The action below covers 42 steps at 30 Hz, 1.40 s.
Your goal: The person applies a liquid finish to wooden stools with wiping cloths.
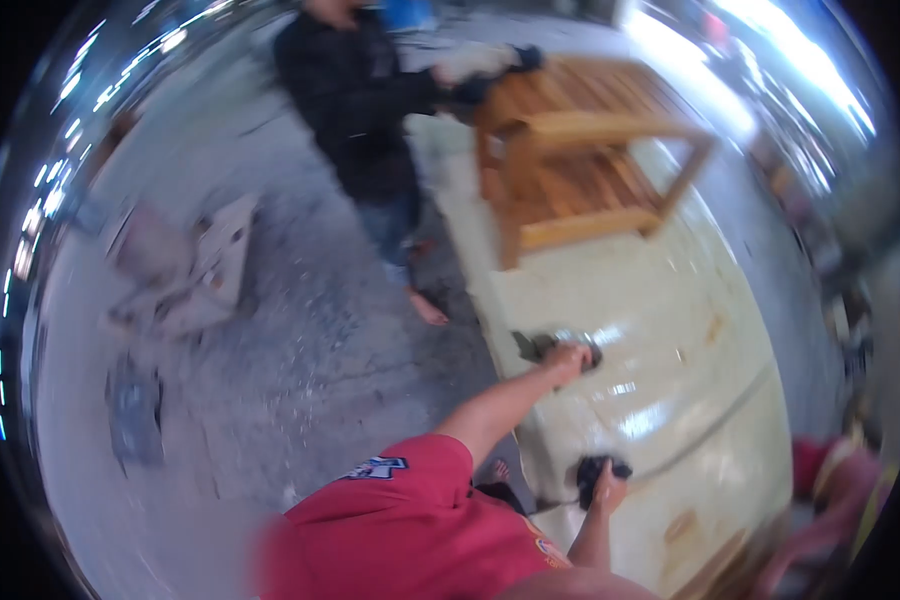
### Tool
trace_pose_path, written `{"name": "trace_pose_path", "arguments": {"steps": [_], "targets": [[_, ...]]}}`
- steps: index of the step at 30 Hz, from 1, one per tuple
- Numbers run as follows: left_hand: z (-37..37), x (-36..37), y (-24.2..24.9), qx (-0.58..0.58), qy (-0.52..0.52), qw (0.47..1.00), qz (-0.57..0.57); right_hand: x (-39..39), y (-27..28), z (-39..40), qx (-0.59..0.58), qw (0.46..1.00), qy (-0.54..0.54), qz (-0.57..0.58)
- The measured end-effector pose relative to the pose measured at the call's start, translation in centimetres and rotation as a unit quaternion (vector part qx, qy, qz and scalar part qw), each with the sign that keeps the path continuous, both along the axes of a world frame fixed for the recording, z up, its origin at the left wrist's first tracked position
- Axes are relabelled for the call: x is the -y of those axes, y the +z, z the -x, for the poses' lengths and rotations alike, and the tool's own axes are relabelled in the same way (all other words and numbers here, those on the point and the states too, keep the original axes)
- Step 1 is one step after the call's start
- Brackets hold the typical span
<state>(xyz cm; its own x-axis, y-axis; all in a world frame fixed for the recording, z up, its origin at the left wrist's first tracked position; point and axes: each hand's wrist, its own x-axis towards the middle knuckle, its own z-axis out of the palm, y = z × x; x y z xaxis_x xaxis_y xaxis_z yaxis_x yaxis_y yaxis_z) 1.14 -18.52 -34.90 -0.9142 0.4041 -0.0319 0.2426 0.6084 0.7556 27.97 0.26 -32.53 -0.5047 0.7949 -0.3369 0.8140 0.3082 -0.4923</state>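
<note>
My left hand (570, 362) is stretched out over a long table (650, 310) topped with a shiny pale sheet. Its fingers are closed on a dark, cloth-like thing (534, 346), partly hidden and blurred. Nearer my body, my right hand (611, 490) grips a black bundle (591, 474) low over the same tabletop. Whether that bundle is a rag or a glove I cannot make out. Farther along the table stands a slatted wooden piece of furniture (595, 125), with a lower shelf and legs, apart from both my hands.
Across the table's far left side a person in a dark jacket (355, 100) has covered hands at the wooden furniture. Cardboard-like scraps (220, 250) and a grey container (135, 415) lie on the concrete floor to the left. A blurred pink-red shape (820, 490) is at the lower right.
</note>
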Motion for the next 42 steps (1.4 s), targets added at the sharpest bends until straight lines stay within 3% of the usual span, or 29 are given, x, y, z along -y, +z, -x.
{"name": "trace_pose_path", "arguments": {"steps": [2,3,4,5,6,8,10,11,13,16,19,20,21,22,24,26,28,29,30,31,32,33,35,38,40,42], "targets": [[-1.4,0.2,5.0,0.077,0.112,0.988,-0.072,-0.4,-0.9,-0.3,-0.001,0.999,0.038,-0.024],[-1.8,-0.6,3.5,-0.020,0.163,0.983,-0.077,-0.8,-1.1,0.1,0.049,0.998,0.039,-0.026],[-2.0,-1.3,3.1,-0.011,0.188,0.981,-0.041,-1.4,-1.5,0.2,0.072,0.995,0.064,-0.027],[-3.4,-0.1,6.8,0.056,0.125,0.991,0.014,-1.8,-1.4,0.1,0.076,0.993,0.086,-0.010],[-3.6,-0.9,5.1,0.101,0.108,0.984,0.104,-2.0,-1.2,0.1,0.081,0.991,0.103,0.009],[-6.5,-0.8,6.5,0.171,0.103,0.971,0.133,-3.6,-3.2,-0.3,0.071,0.989,0.106,0.068],[-8.6,-0.2,2.9,0.091,0.082,0.980,0.158,-6.8,-8.7,-0.5,0.016,0.989,0.119,0.088],[-9.2,-0.3,1.5,0.048,0.068,0.982,0.171,-7.2,-8.2,-0.2,0.020,0.984,0.116,0.131],[-10.0,-1.0,0.3,0.048,0.076,0.985,0.149,-8.2,-10.1,-0.9,-0.057,0.966,0.098,0.234],[-9.2,-0.2,-0.9,0.015,0.088,0.987,0.136,-13.1,-18.1,-1.4,-0.102,0.911,0.144,0.372],[-10.6,1.5,1.9,0.049,0.071,0.990,0.115,-7.9,-7.7,-0.4,-0.052,0.937,0.210,0.276],[-11.2,2.0,2.0,0.069,0.072,0.990,0.096,-7.3,-6.5,-0.2,-0.046,0.936,0.215,0.274],[-10.4,1.7,-3.6,0.033,0.088,0.995,0.020,-7.1,-6.0,0.2,-0.045,0.930,0.220,0.290],[-11.2,2.9,-3.3,0.051,0.154,0.986,-0.041,-7.0,-5.7,0.5,-0.045,0.924,0.222,0.307],[-14.0,7.8,-2.4,0.081,0.275,0.946,-0.154,-6.7,-5.3,1.1,-0.050,0.910,0.223,0.346],[-18.2,14.4,1.4,0.195,0.399,0.861,-0.249,-6.8,-5.2,1.2,-0.061,0.895,0.222,0.382],[-22.7,22.2,-1.1,0.127,0.506,0.841,-0.141,-6.7,-4.3,0.7,-0.082,0.879,0.224,0.414],[-25.6,25.9,-2.0,0.167,0.557,0.784,-0.217,-6.4,-3.5,0.4,-0.096,0.872,0.228,0.422],[-28.7,29.8,-2.7,0.172,0.608,0.761,-0.145,-5.7,-2.3,-0.1,-0.109,0.869,0.234,0.422],[-32.2,33.9,-3.7,0.234,0.641,0.716,-0.146,-4.2,0.8,-0.9,-0.131,0.874,0.260,0.388],[-35.7,36.1,-2.7,0.217,0.716,0.648,-0.146,-4.1,0.4,-0.9,-0.128,0.882,0.257,0.373],[-40.4,41.0,-8.2,0.236,0.676,0.608,-0.343,-4.5,-0.3,-0.7,-0.123,0.891,0.255,0.355],[-47.6,43.5,-6.6,0.224,0.732,0.561,-0.316,-5.3,-1.4,-0.4,-0.108,0.908,0.253,0.317],[-58.6,44.0,-9.4,0.217,0.670,0.684,-0.191,-7.1,-5.3,-0.5,-0.084,0.931,0.228,0.272],[-63.0,41.2,-6.1,0.329,0.699,0.537,-0.339,-8.5,-8.7,-0.6,-0.059,0.946,0.208,0.241],[-64.7,36.6,-6.4,0.320,0.726,0.472,-0.384,-9.6,-11.8,-1.0,-0.038,0.961,0.193,0.196]]}}
